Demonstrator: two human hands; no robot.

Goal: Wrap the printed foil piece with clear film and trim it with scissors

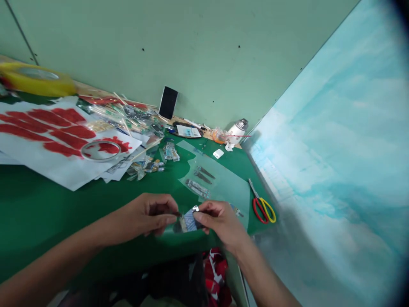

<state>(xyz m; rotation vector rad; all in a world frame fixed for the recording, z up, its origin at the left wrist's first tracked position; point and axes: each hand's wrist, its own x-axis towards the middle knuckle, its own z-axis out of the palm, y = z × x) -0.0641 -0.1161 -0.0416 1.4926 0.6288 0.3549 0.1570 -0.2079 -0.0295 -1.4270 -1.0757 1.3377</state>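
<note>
Near the front edge of the green table, my right hand (pixel 220 219) pinches a small flat cut-out (pixel 189 222) with a blue and white pattern. Its blurred dark end points left. My left hand (pixel 153 215) is closed at the left side of the cut-out, fingertips pressed together around something small and dark that I cannot make out. Beyond my hands a translucent sheet (pixel 228 185) lies on the table, with two dark narrow pieces (pixel 205 175) and a grey patterned piece (pixel 197 188) on it.
Scissors (pixel 263 209) with red and yellow handles lie at the right. White paper with red shapes (pixel 64 132), a tape ring (pixel 100 151) and small packets (pixel 147 166) are at the left. A phone (pixel 168 102) leans on the wall; a white can (pixel 238 131) stands behind.
</note>
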